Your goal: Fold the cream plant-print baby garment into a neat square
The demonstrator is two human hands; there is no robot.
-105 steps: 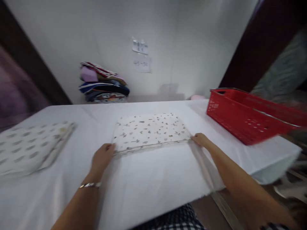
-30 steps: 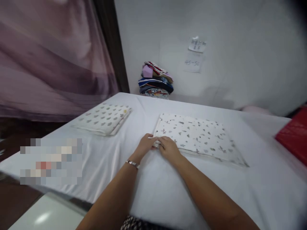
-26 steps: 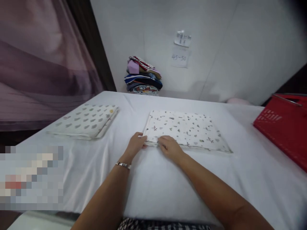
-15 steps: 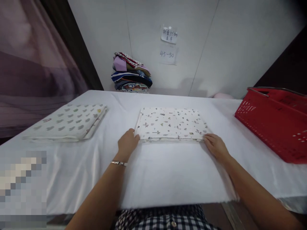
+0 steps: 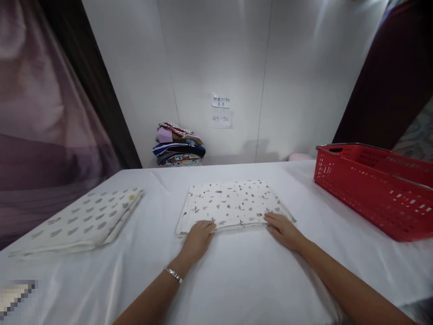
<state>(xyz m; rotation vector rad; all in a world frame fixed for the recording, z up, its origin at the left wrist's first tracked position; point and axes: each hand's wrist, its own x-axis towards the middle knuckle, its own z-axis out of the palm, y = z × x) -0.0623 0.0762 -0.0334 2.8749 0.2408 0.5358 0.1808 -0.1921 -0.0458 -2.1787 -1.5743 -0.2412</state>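
Two hands rest on a folded cloth [image 5: 233,203].
The cloth lies flat mid-table, between a second folded cloth [image 5: 88,219] and a red basket [image 5: 365,189] on the white tabletop [image 5: 246,280]. The left hand [image 5: 199,239] and right hand [image 5: 284,231] lie palm-down, loosely open, fingers resting over its near edge, the right hand nearer the corner; neither hand pinches it.

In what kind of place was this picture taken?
Probably an indoor textile workroom: a folded printed cloth lies on a white-covered table, with a colourful fabric stack behind it.
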